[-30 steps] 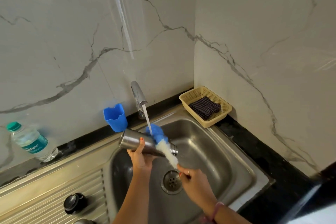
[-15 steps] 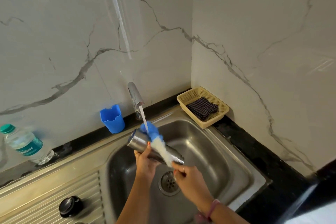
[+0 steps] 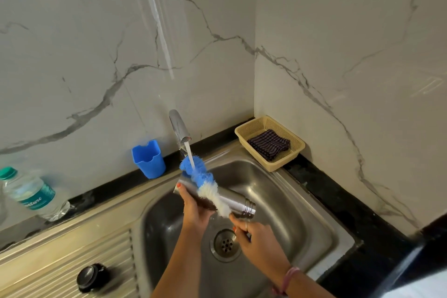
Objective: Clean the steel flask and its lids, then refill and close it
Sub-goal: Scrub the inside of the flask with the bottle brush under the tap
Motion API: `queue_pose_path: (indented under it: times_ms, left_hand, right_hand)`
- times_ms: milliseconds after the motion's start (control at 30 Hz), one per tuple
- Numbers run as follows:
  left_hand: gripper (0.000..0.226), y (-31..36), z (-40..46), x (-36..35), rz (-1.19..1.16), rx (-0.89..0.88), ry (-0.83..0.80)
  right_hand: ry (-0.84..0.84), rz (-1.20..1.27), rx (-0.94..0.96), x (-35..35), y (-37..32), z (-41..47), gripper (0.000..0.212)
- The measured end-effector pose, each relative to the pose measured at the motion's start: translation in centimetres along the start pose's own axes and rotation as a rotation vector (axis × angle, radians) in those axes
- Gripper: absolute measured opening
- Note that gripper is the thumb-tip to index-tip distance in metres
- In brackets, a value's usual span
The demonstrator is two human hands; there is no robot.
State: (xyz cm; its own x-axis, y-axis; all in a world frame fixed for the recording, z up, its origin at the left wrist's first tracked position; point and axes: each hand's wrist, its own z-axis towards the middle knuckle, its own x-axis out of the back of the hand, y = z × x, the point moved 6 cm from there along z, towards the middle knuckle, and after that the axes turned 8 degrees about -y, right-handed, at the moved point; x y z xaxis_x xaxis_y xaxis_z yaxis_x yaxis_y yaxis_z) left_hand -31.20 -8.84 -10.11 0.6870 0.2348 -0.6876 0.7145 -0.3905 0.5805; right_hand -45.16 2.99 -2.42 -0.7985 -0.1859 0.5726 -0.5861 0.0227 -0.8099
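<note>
Head view: flask [image 3: 233, 199] scrubbed over sink [image 3: 302, 203].
Left hand [image 3: 194, 208] wraps flask, held sideways under tap [image 3: 179, 127] stream; right hand [image 3: 256, 237] closed on brush [image 3: 205, 184] handle, bristles across flask.

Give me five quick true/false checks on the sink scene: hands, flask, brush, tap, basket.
1. The left hand holds the steel flask lying roughly sideways over the sink. True.
2. The flask's mouth points toward the blue cup. False: its threaded mouth points right, away from the blue cup.
3. The right hand works a blue and white bottle brush against the outside of the flask. True.
4. The tap is off. False: a stream of water falls from it onto the brush.
5. The yellow basket holds a water bottle. False: it holds a dark checked cloth; the water bottle stands at far left.
</note>
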Motion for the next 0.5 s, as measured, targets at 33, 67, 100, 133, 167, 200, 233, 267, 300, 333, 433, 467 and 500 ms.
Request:
queue_pose_path:
  times_ms: [33,67,100,133,167,200,233,267,300,333,433,467,500]
  left_hand:
    - [0.083,0.0,0.1,-0.3,-0.015,0.005,0.001]
    - [0.082,-0.1,0.2,-0.4,-0.040,0.011,-0.001]
    - [0.082,-0.2,0.4,-0.4,-0.067,0.017,0.004]
    - [0.084,-0.2,0.6,-0.4,-0.100,0.019,0.019]
    - [0.087,-0.2,0.9,-0.3,-0.127,0.012,0.038]
    - [0.089,0.0,1.0,-0.2,-0.140,0.004,0.045]
    - [0.089,-0.1,1.2,-0.3,-0.132,0.010,0.036]
    - [0.086,-0.1,1.2,-0.7,-0.105,0.017,0.025]
    - [0.080,-0.1,1.1,-1.2,-0.065,0.006,0.012]
    - [0.074,-0.1,1.2,-1.6,-0.029,-0.009,-0.002]
    - [0.057,-0.4,1.0,-2.8,0.008,-0.026,0.000]
    - [0.052,-0.5,1.2,-2.8,0.018,-0.028,0.003]
    - [0.053,-0.5,1.2,-2.7,0.037,-0.023,0.003]
  right_hand:
    - [-0.011,-0.013,0.009,0.0,0.3,-0.3,0.038]
    - [-0.016,-0.027,0.015,0.1,0.8,-0.7,0.038]
    - [-0.018,-0.040,0.019,0.3,1.4,-1.0,0.039]
    - [-0.018,-0.045,0.022,0.5,1.9,-1.4,0.040]
    - [-0.013,-0.046,0.028,0.8,2.5,-1.7,0.040]
    - [-0.001,-0.037,0.036,1.1,2.7,-2.0,0.041]
    - [0.010,-0.028,0.031,1.5,2.9,-2.0,0.041]
    - [0.014,-0.024,0.027,1.8,2.9,-1.7,0.039]
    - [0.013,-0.032,0.021,1.9,2.6,-1.1,0.038]
    - [0.009,-0.047,0.020,2.0,2.2,-0.4,0.037]
    - [0.012,-0.072,0.041,2.0,0.5,1.9,0.035]
    - [0.015,-0.075,0.052,2.1,0.2,2.2,0.035]
    - [0.013,-0.092,0.051,2.2,0.3,2.3,0.035]
